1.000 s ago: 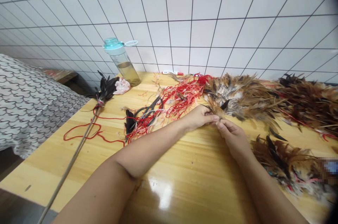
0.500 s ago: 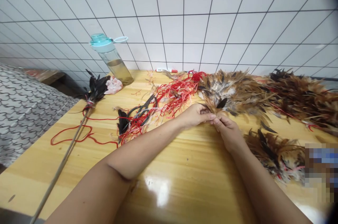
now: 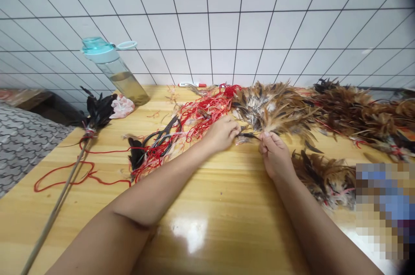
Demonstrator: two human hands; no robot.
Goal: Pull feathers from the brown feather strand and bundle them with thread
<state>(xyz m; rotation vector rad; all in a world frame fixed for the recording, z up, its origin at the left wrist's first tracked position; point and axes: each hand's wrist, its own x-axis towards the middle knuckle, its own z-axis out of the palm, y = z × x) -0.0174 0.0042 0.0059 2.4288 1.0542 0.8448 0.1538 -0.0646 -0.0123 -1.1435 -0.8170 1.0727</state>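
Right hand (image 3: 274,154): thumb and forefinger pinched together on a small tuft of feathers (image 3: 267,124), its tan plumes rising above the fingertips over the middle of the desk (image 3: 223,214). Left hand (image 3: 223,133): just beside it, across a narrow gap, back of the hand uppermost and fingers curled; whether they grip anything cannot be told. Thin dark feathers (image 3: 249,135) lie in the gap, reaching from the right fingertips toward the left.

Directly behind the hands spreads a pile of tan feathers (image 3: 287,104), pale at its near left part. To its left, touching it, is a tangle of red strings (image 3: 207,113), which runs behind the left wrist toward dark-handled scissors (image 3: 165,132) and a black feather tuft (image 3: 137,152). Beside the right forearm rests a smaller brown bundle (image 3: 319,173) with a pink tie; beyond it, farther right, lies a long heap of darker brown feathers (image 3: 359,115).

At far left, a slender stick (image 3: 56,206) slants across the desk, black plumes (image 3: 99,108) bound at its upper end, a red cord (image 3: 110,151) trailing from the binding. Behind stand a bottle (image 3: 118,71) partly filled with yellowish liquid and, touching its base, a crumpled pinkish bag (image 3: 122,107). A red-and-white marker (image 3: 192,85) lies along the tiled wall (image 3: 223,28).
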